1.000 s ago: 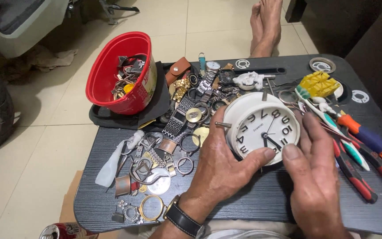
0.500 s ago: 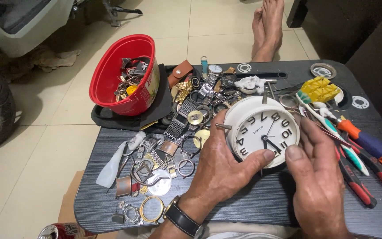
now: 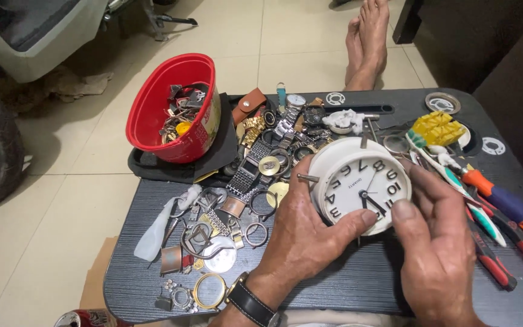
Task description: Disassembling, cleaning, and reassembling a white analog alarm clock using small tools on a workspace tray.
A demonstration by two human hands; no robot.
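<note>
round white alarm clock [image 3: 361, 184], face up, tilted, on dark table

Even, soft indoor light falls from above, bright on the pale floor tiles [image 3: 80, 181]. Gentle sheen on the white clock face [image 3: 361, 188], short shadows under the hands. Sharp centre, slight wide-angle stretch at the edges.

The clock [image 3: 358, 184] has a smooth, matt white case. The bowl [image 3: 152, 115] is glossy red plastic. The table [image 3: 346, 284] shows dark, finely grained wood.
</note>
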